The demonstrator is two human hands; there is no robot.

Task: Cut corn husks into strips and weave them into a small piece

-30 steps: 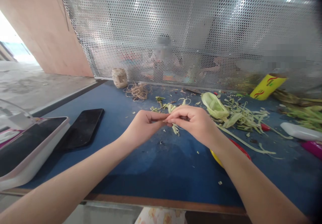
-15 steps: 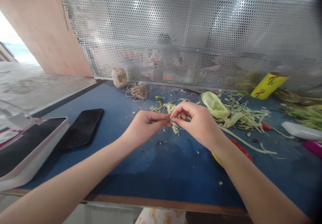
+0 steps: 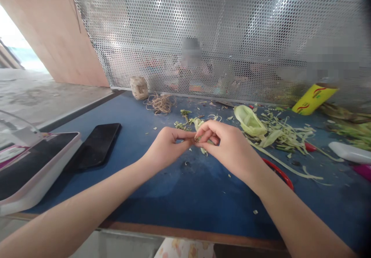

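Observation:
My left hand (image 3: 166, 146) and my right hand (image 3: 228, 142) meet fingertip to fingertip above the middle of the blue table (image 3: 174, 188). Both are closed in a pinch at one spot; whatever lies between them is too small and covered to name. Just behind the fingers are small green sprigs (image 3: 185, 113) and pale curled plant strips (image 3: 198, 123). Right of my right hand lies a hollow pale green husk-like piece (image 3: 249, 120), beside a heap of shredded strips (image 3: 292, 134). A red looped handle (image 3: 281, 173) shows partly from behind my right forearm.
At left are a black phone (image 3: 97, 144) and a white-rimmed device (image 3: 43, 169). A jar (image 3: 139, 87) and tangled twine (image 3: 160, 103) sit near the perforated metal screen (image 3: 130, 29), a person beyond it. A yellow tube (image 3: 314, 99) and white object (image 3: 349, 151) are at right.
The view has shifted slightly. My hands stay pinched together, with the right fingers curled a little differently. The yellow part by the red handle is now hidden by my forearm.

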